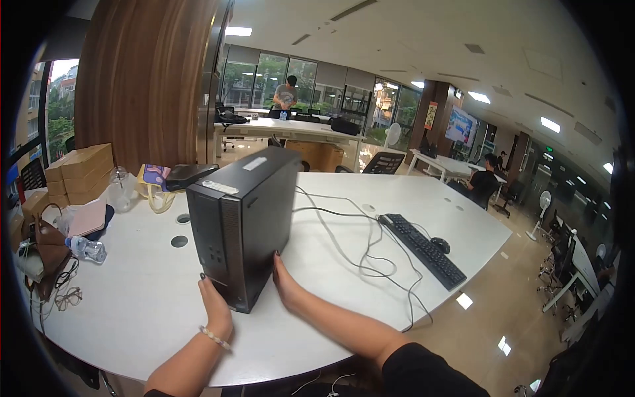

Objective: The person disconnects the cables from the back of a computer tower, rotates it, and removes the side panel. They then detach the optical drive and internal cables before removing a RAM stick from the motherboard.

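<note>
From where I sit, I see the computer tower upright on the white desk, left of the middle; I can't tell whether its whole base rests there. My left hand is at its lower left side and my right hand at its lower right side. Both hands are open, fingers stretched along the casing, holding it between them.

To the right lies a black keyboard, with the mouse just beside it on the far side. Loose cables trail between tower and keyboard. At the left edge I have a water bottle, glasses and a brown bag, with stacked boxes farther off. A yellow and purple bag sits beyond the tower, to the left.
</note>
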